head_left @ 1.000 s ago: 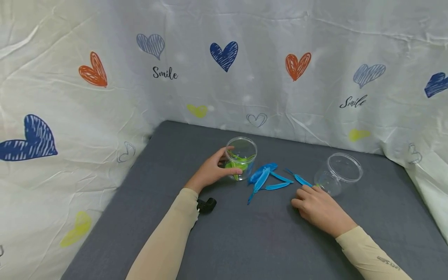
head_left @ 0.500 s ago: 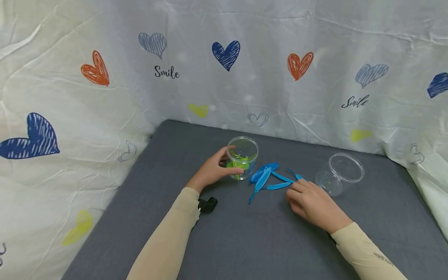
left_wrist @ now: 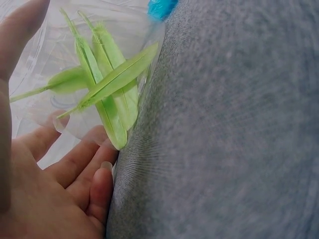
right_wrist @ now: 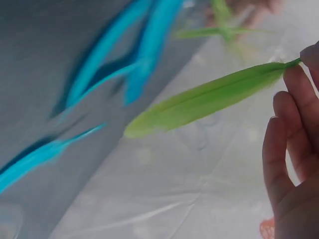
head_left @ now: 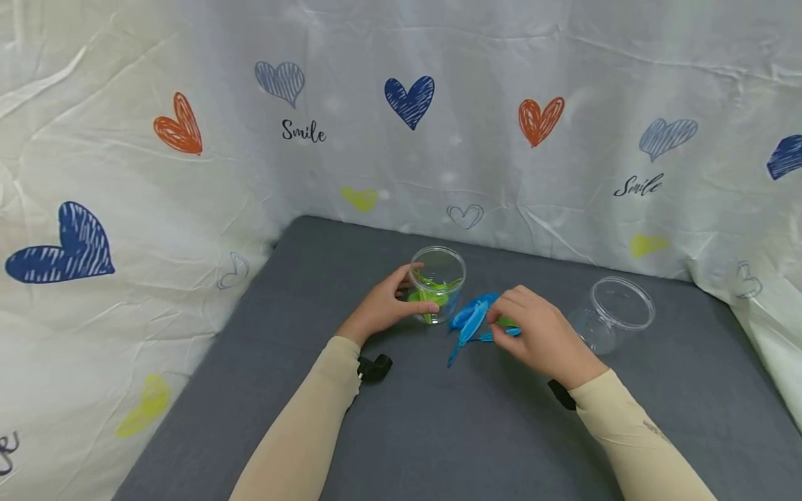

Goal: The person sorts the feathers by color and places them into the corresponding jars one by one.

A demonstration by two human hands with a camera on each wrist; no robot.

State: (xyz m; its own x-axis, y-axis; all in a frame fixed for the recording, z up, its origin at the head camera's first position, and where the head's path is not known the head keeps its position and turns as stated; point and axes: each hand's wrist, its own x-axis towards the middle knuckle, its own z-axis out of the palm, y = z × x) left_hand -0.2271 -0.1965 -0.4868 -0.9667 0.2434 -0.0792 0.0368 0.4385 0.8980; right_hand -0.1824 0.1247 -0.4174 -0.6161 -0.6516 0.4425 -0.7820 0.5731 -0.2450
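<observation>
My left hand (head_left: 391,303) holds a clear plastic cup (head_left: 437,252) upright on the table, thumb at the front and fingers around the far side. Several green feathers (left_wrist: 114,82) lie crossed inside that cup. Between thumb and fingertip, my right hand (head_left: 541,334) pinches one green feather (right_wrist: 209,102) by its quill, and its vane points away from the hand in the right wrist view. Just below and left of the right hand, several blue feathers (head_left: 471,321) lie in a loose pile on the table, partly covered by that hand in the head view.
A second clear cup (head_left: 620,303) stands at the right of the grey table (head_left: 426,431). Behind the table hangs a white curtain (head_left: 476,160) printed with hearts. Dark wrist cameras sit on both wrists.
My right hand has risen from the table near the right cup and moved left over the blue feathers, bringing a green feather with it. The left hand keeps its hold on the cup.
</observation>
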